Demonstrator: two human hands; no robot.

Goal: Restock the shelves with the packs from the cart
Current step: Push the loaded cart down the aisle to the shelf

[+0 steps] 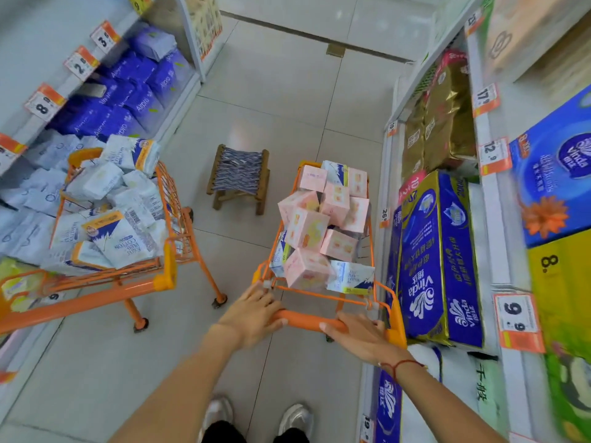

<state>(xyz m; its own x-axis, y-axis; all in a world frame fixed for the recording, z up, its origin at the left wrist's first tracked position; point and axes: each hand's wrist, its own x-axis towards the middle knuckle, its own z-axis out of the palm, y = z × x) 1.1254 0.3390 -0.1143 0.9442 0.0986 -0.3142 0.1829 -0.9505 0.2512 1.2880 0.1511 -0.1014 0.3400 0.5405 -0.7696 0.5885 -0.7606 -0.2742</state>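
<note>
An orange cart (380, 284) stands in the aisle right in front of me, piled with several pink packs (307, 227) and a few white-and-blue packs (350, 276). My left hand (252, 314) grips the left end of the cart's orange handle bar (307, 319). My right hand (358, 335) grips its right end. The shelves (489, 193) on the right hold blue, gold and yellow tissue packs, close beside the cart.
A second orange cart (134, 279) full of white-and-blue packs stands at the left, against shelves (76, 81) of blue and white packs. A small woven wooden stool (238, 177) sits on the tiled floor ahead between the carts. My shoes show at the bottom.
</note>
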